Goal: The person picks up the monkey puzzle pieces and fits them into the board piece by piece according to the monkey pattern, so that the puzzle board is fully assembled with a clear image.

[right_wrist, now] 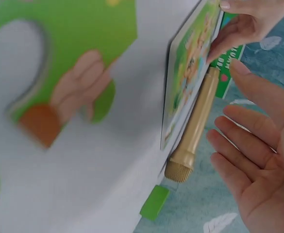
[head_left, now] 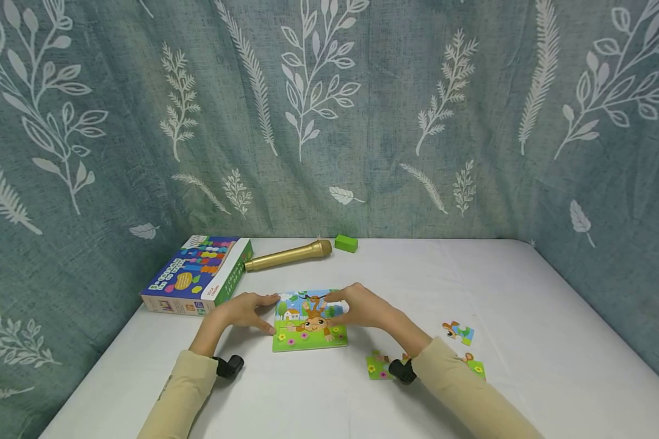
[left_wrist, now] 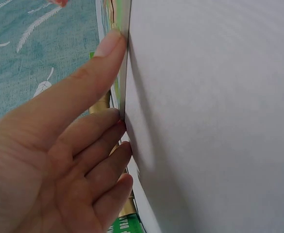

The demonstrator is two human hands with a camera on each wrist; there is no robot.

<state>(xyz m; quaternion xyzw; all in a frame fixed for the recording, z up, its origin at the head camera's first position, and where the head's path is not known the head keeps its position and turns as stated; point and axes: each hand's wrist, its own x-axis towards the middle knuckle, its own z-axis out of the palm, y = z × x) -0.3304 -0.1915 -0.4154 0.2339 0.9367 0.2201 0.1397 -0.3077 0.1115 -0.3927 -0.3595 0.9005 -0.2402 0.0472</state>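
Note:
A puzzle board [head_left: 302, 345] with a printed monkey, a house and flowers lies flat on the white table. My left hand [head_left: 246, 310] is at the board's left side, thumb near its lower corner and fingers near its upper one. In the left wrist view the thumb [left_wrist: 110, 48] and fingertips touch the edge, outstretched rather than wrapped round it. Over the board's right part hovers my right hand [head_left: 365, 306]. The right wrist view shows this hand [right_wrist: 263, 160] with fingers spread and nothing between them, apart from the board [right_wrist: 188, 73].
Loose puzzle pieces lie to the right, one [head_left: 461, 333] beyond the right forearm, others [head_left: 379, 367] partly hidden by it. Behind the board are a gold microphone [head_left: 288, 256] and a green block [head_left: 346, 243]. A blue game box [head_left: 198, 274] stands at the back left.

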